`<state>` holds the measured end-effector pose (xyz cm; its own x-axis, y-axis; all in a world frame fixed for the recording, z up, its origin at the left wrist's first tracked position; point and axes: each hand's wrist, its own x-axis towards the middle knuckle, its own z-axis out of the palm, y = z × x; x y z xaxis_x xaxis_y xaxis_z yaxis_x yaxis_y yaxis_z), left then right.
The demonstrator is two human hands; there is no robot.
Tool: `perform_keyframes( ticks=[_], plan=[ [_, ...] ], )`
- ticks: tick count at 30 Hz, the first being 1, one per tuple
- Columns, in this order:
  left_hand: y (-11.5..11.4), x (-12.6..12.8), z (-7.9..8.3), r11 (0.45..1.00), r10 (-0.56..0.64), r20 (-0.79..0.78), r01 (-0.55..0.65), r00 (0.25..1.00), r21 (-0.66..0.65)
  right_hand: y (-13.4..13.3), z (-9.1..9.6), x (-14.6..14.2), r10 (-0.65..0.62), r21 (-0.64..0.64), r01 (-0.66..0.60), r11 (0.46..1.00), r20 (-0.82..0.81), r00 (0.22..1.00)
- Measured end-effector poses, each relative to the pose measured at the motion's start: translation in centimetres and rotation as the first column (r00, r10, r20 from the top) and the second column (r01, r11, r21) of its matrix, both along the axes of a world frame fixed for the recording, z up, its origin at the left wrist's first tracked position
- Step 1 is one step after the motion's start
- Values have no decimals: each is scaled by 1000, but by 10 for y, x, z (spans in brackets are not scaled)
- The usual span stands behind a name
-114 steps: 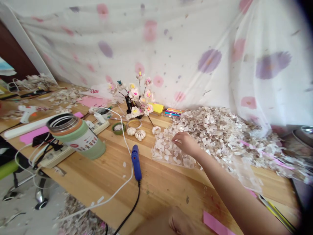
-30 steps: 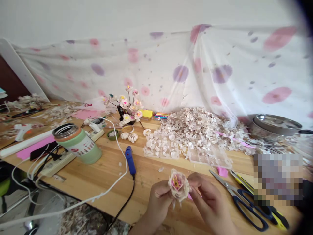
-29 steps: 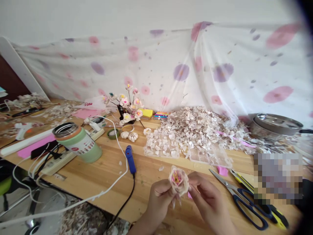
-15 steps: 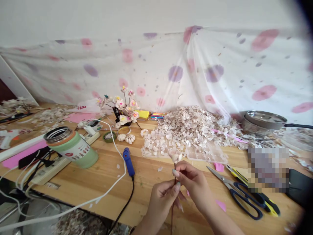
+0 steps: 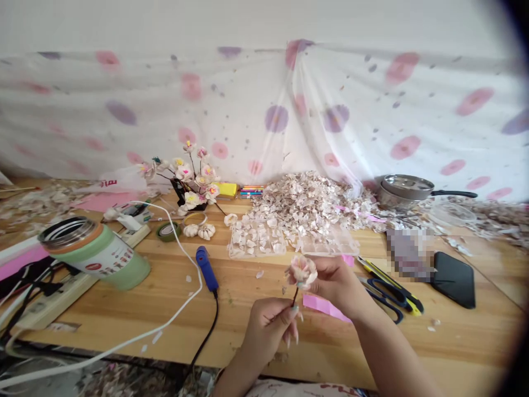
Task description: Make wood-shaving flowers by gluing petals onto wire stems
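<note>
My left hand pinches the thin dark stem of a small handmade flower with pale petals and a pink and yellow centre. My right hand is closed around the bloom from the right, fingertips on its petals. Both hands hover over the wooden table, in front of a clear compartment box filled with pale petals. A pink paper slip lies just below my right hand.
A blue glue gun with a black cord lies left of my hands. A green jar, power strip, flower arrangement, petal pile, scissors, cutter, black case and metal pan surround them.
My right hand left the petal box and joined the left at the flower. The flower was turned, lifted by its stem, and now my right fingers sit on its bloom. The view shifted right.
</note>
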<state>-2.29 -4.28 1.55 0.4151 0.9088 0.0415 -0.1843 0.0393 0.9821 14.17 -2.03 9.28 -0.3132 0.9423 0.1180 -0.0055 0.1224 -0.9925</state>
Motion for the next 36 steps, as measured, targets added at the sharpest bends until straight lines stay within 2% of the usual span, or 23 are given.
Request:
perform_keyframes(
  ticks=[4, 8, 13, 18, 22, 27, 32, 36],
  plan=[
    [1, -4, -3, 981, 10, -113, 12, 993, 191, -10, 12, 5, 98, -4, -98, 995, 103, 990],
    [2, -6, -2, 924, 34, -165, 32, 986, 382, -14, 17, 10, 157, 8, -159, 987, 128, 979],
    [6, -7, -2, 838, 26, -185, 79, 982, 541, -20, 15, 14, 134, -4, -135, 991, 114, 984],
    [6, -10, -5, 839, -47, -237, 167, 970, 518, -24, 13, 15, 137, 69, -142, 988, 64, 988],
    [5, -13, -5, 848, -81, -320, 234, 944, 475, -25, 14, 17, 183, 112, -195, 974, 112, 977],
    [7, -15, -5, 778, -66, -311, 244, 948, 579, -29, 15, 18, 195, 117, -214, 970, 151, 969],
    [8, -14, 2, 789, -224, -335, 372, 915, 489, -34, 13, 20, 258, 124, -271, 955, 109, 960],
    [6, -14, 4, 804, -280, -321, 404, 905, 437, -32, 11, 20, 294, 136, -300, 944, 68, 954]
  ],
)
